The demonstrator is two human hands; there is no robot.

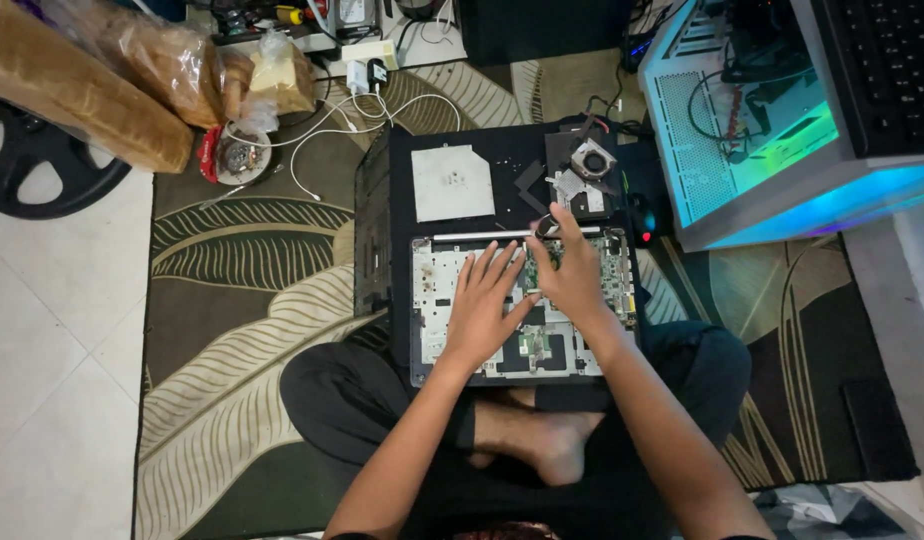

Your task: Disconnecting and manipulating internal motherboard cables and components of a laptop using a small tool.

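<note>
Your left hand (485,300) lies flat on the opened laptop base (512,305) at frame centre, fingers spread apart, palm down on the bare board. Your right hand (572,275) sits just beside it, fingers pinched together on a small dark part (547,224) at the base's top edge, maybe a screwdriver handle; too blurred to tell. The base rests on your crossed legs. Above it lie a grey metal plate (452,182) and a small fan (592,160). A lit computer case (772,190) stands upper right.
</note>
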